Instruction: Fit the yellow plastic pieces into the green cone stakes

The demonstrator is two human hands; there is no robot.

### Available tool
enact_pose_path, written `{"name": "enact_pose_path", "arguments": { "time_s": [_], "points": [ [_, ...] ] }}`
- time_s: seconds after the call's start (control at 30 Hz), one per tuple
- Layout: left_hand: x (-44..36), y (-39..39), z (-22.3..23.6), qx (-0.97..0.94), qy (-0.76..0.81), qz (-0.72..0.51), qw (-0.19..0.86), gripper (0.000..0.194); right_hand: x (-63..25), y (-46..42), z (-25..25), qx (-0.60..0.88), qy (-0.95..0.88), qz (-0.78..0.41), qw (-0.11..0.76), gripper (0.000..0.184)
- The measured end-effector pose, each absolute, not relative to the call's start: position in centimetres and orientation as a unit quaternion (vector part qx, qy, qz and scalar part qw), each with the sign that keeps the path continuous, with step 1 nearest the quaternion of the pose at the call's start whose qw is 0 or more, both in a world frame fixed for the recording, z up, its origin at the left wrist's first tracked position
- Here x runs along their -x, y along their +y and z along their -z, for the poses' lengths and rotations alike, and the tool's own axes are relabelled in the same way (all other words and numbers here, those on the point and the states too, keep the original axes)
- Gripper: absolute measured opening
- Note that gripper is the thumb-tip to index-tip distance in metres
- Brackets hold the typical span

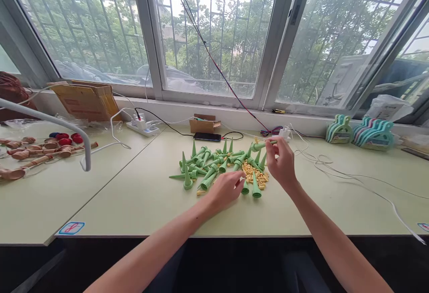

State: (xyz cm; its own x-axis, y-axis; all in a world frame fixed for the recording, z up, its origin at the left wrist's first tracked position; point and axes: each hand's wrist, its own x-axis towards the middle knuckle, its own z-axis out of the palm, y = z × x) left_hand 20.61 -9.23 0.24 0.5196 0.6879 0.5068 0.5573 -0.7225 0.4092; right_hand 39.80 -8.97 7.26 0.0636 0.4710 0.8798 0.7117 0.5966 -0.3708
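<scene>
Right hand [280, 161]: fingertips pinching green cone [258, 146]. Cone juts left from grip, long axis roughly left-right, wide end apparently left. Left hand [228, 190] farther from it, nearer and left; cannot tell whether gripping. Yellow pegs [255, 176] between hands; other cones [207, 182] mostly left.

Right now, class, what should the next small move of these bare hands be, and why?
Probably bring the bare left hand up to steady the tapered green plastic cone: only the bare right hand seems to grip it, while the left sits low, near the heap of small, yellow, peg-shaped pieces. Whether the left fingers pinch something is hard to tell.
</scene>
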Motion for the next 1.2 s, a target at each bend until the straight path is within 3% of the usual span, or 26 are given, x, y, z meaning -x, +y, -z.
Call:
{"name": "enact_pose_path", "arguments": {
  "time_s": [0.17,0.3,0.53,0.83,0.93,1.03,1.13,1.2],
  "points": [
    [-20.5,-9.2,-0.2,-0.868,0.358,-0.329,0.103,0.018,-42.2,-6.4,-10.0,0.491,-0.653,0.086,0.57,0.027],
    [-20.6,-9.2,-0.2,-0.868,0.359,-0.326,0.103,0.019,-44.8,-2.6,-10.2,0.561,-0.624,0.105,0.533,0.023],
    [-20.5,-9.4,-0.4,-0.872,0.356,-0.322,0.1,0.018,-47.1,1.2,-7.1,0.64,-0.658,0.008,0.398,0.017],
    [-20.5,-9.6,-0.5,-0.877,0.351,-0.311,0.102,0.018,-46.8,1.2,-5.1,0.642,-0.719,-0.108,0.243,0.026],
    [-20.5,-9.5,-0.5,-0.879,0.35,-0.308,0.105,0.018,-46.7,0.9,-5.2,0.637,-0.722,-0.128,0.238,0.034],
    [-20.5,-9.5,-0.4,-0.881,0.346,-0.306,0.102,0.018,-46.7,0.7,-5.4,0.636,-0.715,-0.141,0.255,0.054],
    [-20.5,-9.4,-0.3,-0.881,0.346,-0.306,0.101,0.018,-46.8,0.7,-5.7,0.64,-0.705,-0.104,0.287,0.074],
    [-20.5,-9.4,-0.3,-0.881,0.345,-0.306,0.104,0.018,-46.9,0.8,-5.9,0.641,-0.707,-0.064,0.29,0.077]
  ]
}}
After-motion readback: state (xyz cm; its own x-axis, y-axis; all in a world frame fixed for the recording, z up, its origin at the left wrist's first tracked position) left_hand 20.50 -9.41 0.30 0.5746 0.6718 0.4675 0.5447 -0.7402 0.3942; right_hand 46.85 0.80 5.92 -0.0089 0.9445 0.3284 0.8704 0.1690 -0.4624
